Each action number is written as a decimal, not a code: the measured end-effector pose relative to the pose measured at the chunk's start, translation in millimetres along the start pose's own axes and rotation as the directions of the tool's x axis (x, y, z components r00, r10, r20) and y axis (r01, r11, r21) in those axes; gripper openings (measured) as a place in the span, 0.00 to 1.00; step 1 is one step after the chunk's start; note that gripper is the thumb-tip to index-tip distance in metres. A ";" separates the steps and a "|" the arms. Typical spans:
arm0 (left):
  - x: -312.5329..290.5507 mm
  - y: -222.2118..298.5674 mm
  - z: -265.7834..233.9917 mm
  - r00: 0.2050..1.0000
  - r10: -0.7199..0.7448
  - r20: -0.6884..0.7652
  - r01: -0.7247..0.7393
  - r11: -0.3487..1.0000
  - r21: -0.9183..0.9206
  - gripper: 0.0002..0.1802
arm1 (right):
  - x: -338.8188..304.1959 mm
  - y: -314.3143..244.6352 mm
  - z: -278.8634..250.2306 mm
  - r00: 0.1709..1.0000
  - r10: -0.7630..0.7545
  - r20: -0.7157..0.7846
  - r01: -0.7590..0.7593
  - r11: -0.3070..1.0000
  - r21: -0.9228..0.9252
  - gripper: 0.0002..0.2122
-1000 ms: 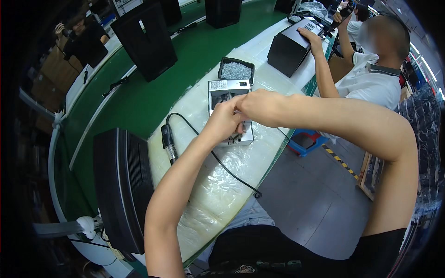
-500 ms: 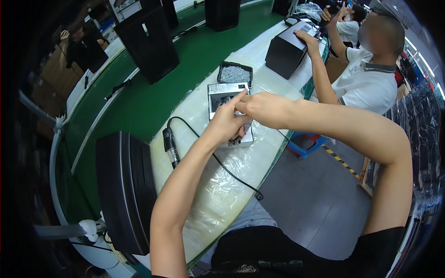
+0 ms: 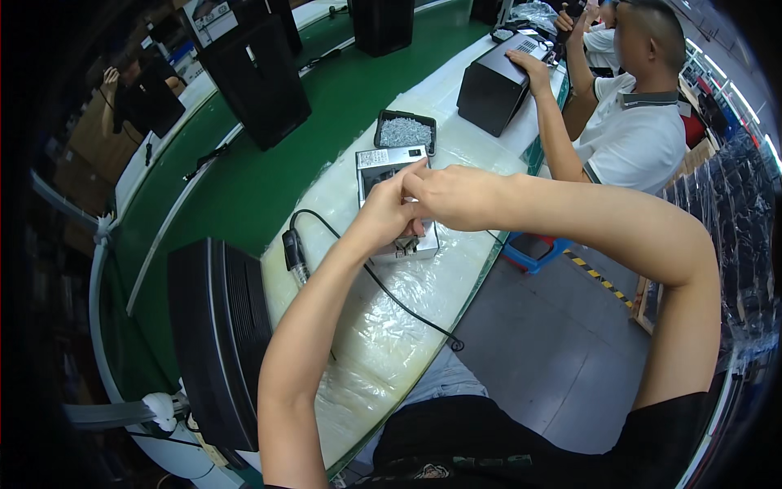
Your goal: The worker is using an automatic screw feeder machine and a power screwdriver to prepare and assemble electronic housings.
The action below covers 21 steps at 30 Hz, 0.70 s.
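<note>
A silver metal case [image 3: 368, 157] with an open middle lies on the plastic-covered bench. Both my hands are over it, fingertips meeting above its opening. My left hand [image 3: 384, 210] has its fingers bent together at the case's interior. From the right, my right hand [image 3: 458, 196] reaches across with curled fingers, touching the left fingers. Whatever they hold is hidden behind the knuckles. Beyond the case stands a black tray [image 3: 406, 133] filled with small silvery screws. A corded electric screwdriver [image 3: 294, 254] lies left of my left forearm.
A black boxy unit [image 3: 216, 342] stands at the near left. At the far right, a co-worker in a white shirt [image 3: 627, 138] rests a hand on another black box [image 3: 495, 88]. More black cabinets [image 3: 257, 85] stand across the green surface [image 3: 326, 106]. A blue stool [image 3: 533, 251] is right of the bench.
The view has shifted slightly. My hands stay together over the case, with the left fingers drawn in closer under the right hand. The co-worker's head has turned.
</note>
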State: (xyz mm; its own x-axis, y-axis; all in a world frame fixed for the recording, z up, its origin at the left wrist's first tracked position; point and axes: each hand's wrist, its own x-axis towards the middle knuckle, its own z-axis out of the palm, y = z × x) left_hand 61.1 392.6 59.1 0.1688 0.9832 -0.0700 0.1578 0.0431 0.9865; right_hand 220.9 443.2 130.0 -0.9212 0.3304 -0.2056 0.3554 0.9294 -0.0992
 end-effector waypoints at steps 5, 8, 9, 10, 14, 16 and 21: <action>5.4 -24.4 11.1 0.910 0.409 -0.069 -0.363 0.866 0.343 0.41 | -1.1 4.5 3.6 0.998 -0.047 -0.042 0.039 0.983 -0.181 0.13; -0.7 -6.2 3.3 0.999 -0.002 0.045 0.005 0.998 -0.062 0.41 | -4.1 20.9 23.4 0.967 -0.116 -0.227 0.118 0.993 -0.005 0.12; -0.9 -7.3 1.5 0.999 0.040 0.011 -0.040 0.999 -0.018 0.42 | -2.1 17.5 23.0 0.963 -0.111 -0.246 0.123 0.992 0.034 0.12; 0.4 -11.3 0.6 0.996 0.084 -0.021 -0.084 0.996 0.027 0.43 | -0.5 14.5 22.1 0.958 -0.106 -0.265 0.130 0.989 0.072 0.12; 1.4 -20.7 -3.8 0.975 0.220 -0.030 -0.209 0.957 0.201 0.48 | 5.2 -1.3 2.2 0.999 0.029 -0.032 -0.027 0.996 0.083 0.13; -3.8 -11.9 -4.1 0.993 0.113 0.031 -0.115 0.992 0.058 0.46 | 2.0 0.9 4.3 1.000 0.005 -0.013 -0.004 0.998 0.055 0.14; -2.7 -13.2 -2.4 0.996 0.093 0.000 -0.093 0.995 0.047 0.44 | 1.1 -0.8 2.8 0.997 -0.003 -0.077 -0.004 0.996 -0.086 0.18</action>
State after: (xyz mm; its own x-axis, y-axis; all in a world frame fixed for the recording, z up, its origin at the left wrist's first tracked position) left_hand 56.3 389.9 46.7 0.1826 0.9830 0.0218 0.1869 -0.0564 0.9808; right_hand 220.1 442.4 127.1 -0.9316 0.3397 -0.1295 0.3443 0.9387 -0.0146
